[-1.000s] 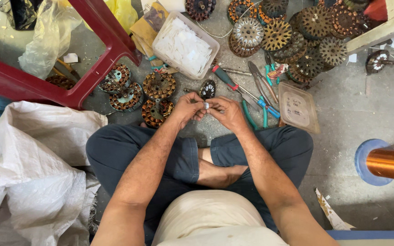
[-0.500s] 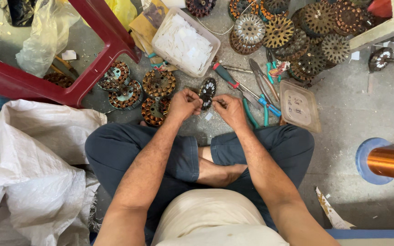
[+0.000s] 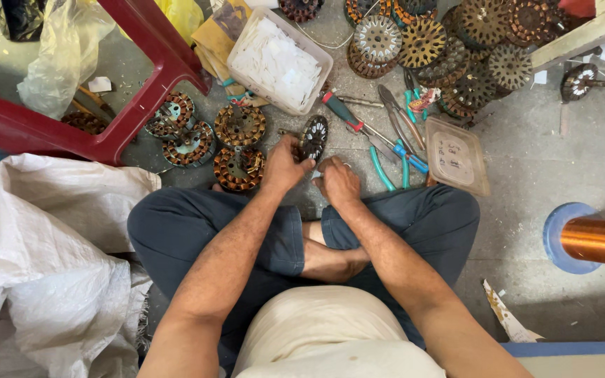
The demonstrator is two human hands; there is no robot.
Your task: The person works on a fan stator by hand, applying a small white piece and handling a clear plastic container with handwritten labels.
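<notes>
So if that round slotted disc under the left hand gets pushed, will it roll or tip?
The slotted disc stands tilted on its edge, steadied by the left hand, so it would probably topple flat once let go. Being round, it could roll a little first. It looks like stacked metal, so likely stiff and heavy for its size.

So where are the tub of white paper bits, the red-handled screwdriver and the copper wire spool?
Tub of white paper bits (image 3: pixel 278 61), head view, on the paper heap inside.
Red-handled screwdriver (image 3: pixel 341 112), head view, on its handle.
Copper wire spool (image 3: pixel 600 241), head view, on the wound copper.
</notes>
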